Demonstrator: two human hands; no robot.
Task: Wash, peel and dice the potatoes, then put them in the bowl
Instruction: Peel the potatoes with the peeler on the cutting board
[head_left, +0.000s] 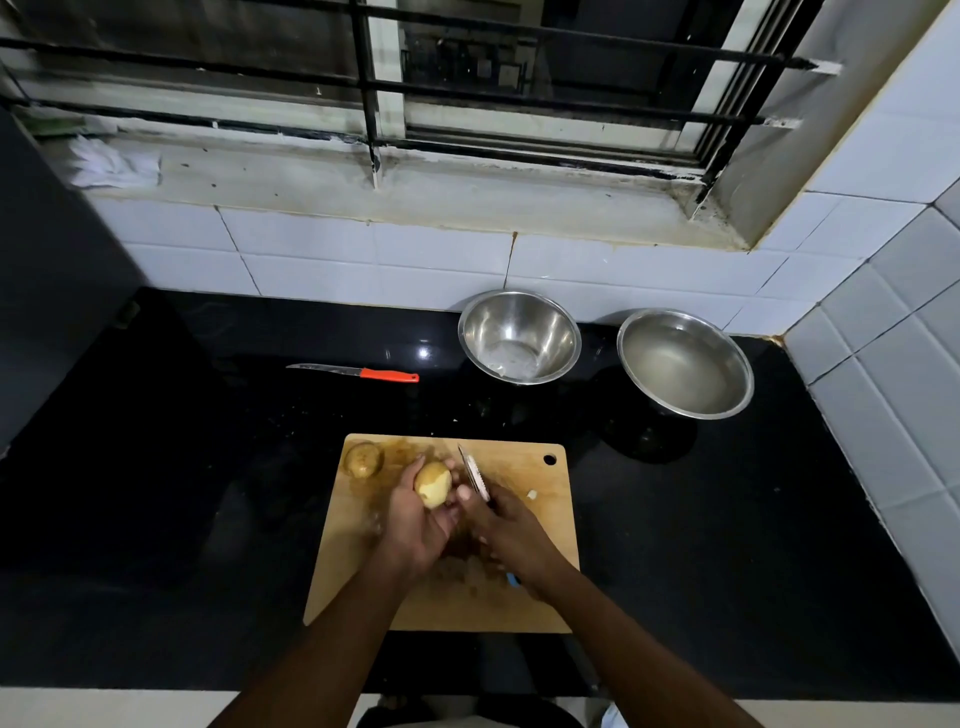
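The glossy black stone bench (156, 493) ran under a barred window, and a pale wooden cutting board (519, 597) lay at its near middle. Toward two o'clock from the board stood a wide steel bowl holding water (684, 364), and at twelve o'clock a deeper steel bowl (519, 336), seemingly without potato in it. At eleven o'clock, well apart, lay an orange-handled knife (358, 371).

Over the board the left hand (415, 525) curled around a half-peeled yellow potato (432, 483), held clear of the wood. The right hand (511, 530) was clenched on a metal-bladed peeler (475, 474), its blade just beside the potato at three o'clock. A second, unpeeled brown potato (362, 459) sat at the board's ten o'clock corner.

I judged the peeled flesh would be wet and slippery, the potato firm and fairly light; better to grip it on the remaining skin, at the ends, fingers away from the blade.
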